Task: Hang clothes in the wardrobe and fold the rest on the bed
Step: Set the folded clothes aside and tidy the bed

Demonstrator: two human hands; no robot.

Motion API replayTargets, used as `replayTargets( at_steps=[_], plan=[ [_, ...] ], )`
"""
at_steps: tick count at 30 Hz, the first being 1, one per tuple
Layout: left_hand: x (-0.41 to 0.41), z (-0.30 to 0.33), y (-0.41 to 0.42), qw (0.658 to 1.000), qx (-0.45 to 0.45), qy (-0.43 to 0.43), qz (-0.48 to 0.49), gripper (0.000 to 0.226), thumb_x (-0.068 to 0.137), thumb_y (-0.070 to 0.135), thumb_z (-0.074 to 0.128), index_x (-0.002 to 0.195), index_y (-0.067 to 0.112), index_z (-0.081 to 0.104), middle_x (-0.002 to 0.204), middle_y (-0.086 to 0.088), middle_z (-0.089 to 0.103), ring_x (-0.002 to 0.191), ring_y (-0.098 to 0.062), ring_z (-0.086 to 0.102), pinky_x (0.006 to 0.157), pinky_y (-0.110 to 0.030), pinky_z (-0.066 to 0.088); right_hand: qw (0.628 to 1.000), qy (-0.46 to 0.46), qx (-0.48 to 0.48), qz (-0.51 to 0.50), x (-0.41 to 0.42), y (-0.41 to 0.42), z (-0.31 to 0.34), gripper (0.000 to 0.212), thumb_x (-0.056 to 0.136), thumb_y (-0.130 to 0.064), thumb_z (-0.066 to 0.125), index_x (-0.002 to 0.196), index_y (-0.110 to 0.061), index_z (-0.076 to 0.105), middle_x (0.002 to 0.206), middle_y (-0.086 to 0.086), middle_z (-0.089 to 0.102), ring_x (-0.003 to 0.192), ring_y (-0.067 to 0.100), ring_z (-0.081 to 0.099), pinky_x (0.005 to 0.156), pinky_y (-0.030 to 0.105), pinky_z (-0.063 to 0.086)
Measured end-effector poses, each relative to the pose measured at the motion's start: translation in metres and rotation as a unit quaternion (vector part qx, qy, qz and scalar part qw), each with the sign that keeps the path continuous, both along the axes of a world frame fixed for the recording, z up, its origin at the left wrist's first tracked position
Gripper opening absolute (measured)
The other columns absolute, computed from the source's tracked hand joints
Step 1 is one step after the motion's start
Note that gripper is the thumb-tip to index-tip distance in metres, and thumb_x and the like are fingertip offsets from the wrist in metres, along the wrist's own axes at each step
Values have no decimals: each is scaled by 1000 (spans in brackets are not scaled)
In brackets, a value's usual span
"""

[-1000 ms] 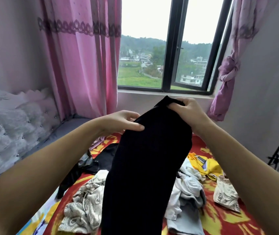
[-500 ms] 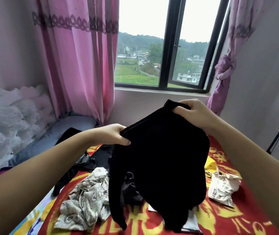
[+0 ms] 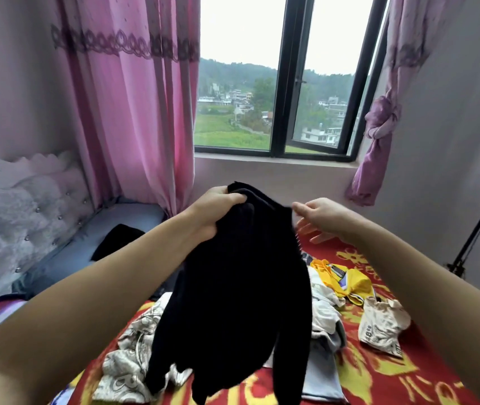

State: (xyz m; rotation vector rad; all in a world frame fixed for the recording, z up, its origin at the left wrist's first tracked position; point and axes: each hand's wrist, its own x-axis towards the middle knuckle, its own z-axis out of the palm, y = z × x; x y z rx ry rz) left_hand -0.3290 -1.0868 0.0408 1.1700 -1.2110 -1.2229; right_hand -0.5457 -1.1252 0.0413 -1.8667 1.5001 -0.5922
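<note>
The head view looked down past both forearms onto a bed [image 3: 425,384] covered in a red and yellow patterned spread. The left hand [image 3: 216,213] gripped a black garment [image 3: 238,290] by a bunched upper edge, fingers curled over the cloth, and the garment hung from that fist above the bed, its lower end draping over the clothes beneath. The right hand [image 3: 322,219] was just beside the garment's upper right edge, fingers spread and relaxed, holding nothing; whether its fingertips touched the cloth could not be told. On the spread lay a loose scatter of clothes: a cream patterned piece [image 3: 129,361] at lower left, a yellow top [image 3: 346,280] to the right, a beige printed item [image 3: 383,325] nearer the right edge, and a grey garment [image 3: 325,372] partly under the black one. A second dark piece [image 3: 116,241] lay on the grey sheet near the tufted headboard [image 3: 13,223]. Pink curtains [image 3: 133,112] framed the window [image 3: 285,83].
</note>
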Motion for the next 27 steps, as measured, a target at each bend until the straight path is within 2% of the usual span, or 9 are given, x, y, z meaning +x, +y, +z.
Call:
replayTargets(
  at_steps=[4,8,10,12,14,16,20,24,27],
  plan=[
    [-25,2,-4,993,82,74,31,16,93,-3,47,78,1,53,84,-18,50,69,-22,52,61,-30,46,969,-61,125,202,35,19,-1,31,87,-54,58,109,-32,61,102,-1,72,92,9,68,66,27,56],
    [-20,14,4,982,86,164,-39,15,93,-1,47,81,3,55,83,-15,60,76,-23,61,76,-34,54,992,-107,-47,54,57,16,-18,20,83,-12,59,103,-13,57,77,6,58,66,14,56,56,25,45],
    [-12,17,8,991,42,104,-67,13,94,0,46,93,3,59,93,-15,66,86,-24,66,86,-36,55,981,-171,-86,1,59,12,-16,16,80,-1,52,92,-8,59,67,2,56,56,13,52,50,23,40],
    [0,9,9,994,-71,-85,6,19,93,2,51,111,6,56,111,-12,65,102,-21,65,90,-32,54,972,-232,-48,-8,57,10,-8,22,77,6,44,80,-8,61,56,1,54,45,10,52,43,19,38],
    [10,-6,10,964,-144,-224,15,49,90,11,62,135,14,41,132,-2,50,123,-15,50,102,-28,43,964,-265,-1,-15,54,10,2,26,70,9,38,65,-11,54,50,1,47,40,13,47,41,18,35],
    [14,-25,11,966,-100,-221,-95,70,87,15,69,143,25,29,139,5,39,123,-1,47,101,-20,42,959,-283,29,-1,50,13,11,24,61,6,36,58,-15,48,51,1,42,46,16,43,46,21,33],
    [10,-41,2,963,-45,-211,-160,49,86,15,69,128,25,47,120,11,57,95,15,59,77,-6,47,942,-315,102,60,32,23,32,16,55,-14,51,41,-20,59,52,-3,56,50,13,55,53,27,44],
    [8,-37,-9,966,-55,-208,-141,31,85,8,68,115,9,64,116,-9,68,95,-9,67,82,-16,53,983,-147,-74,82,8,18,48,4,78,-29,72,80,-25,71,79,-1,70,70,11,68,63,25,55],
    [17,-31,-10,971,-62,-184,-138,28,87,10,67,114,7,64,116,-12,67,99,-19,67,92,-29,53,971,-7,-238,31,-15,13,47,7,82,-30,71,85,-27,66,80,-5,68,76,11,65,71,22,51]
  ],
)
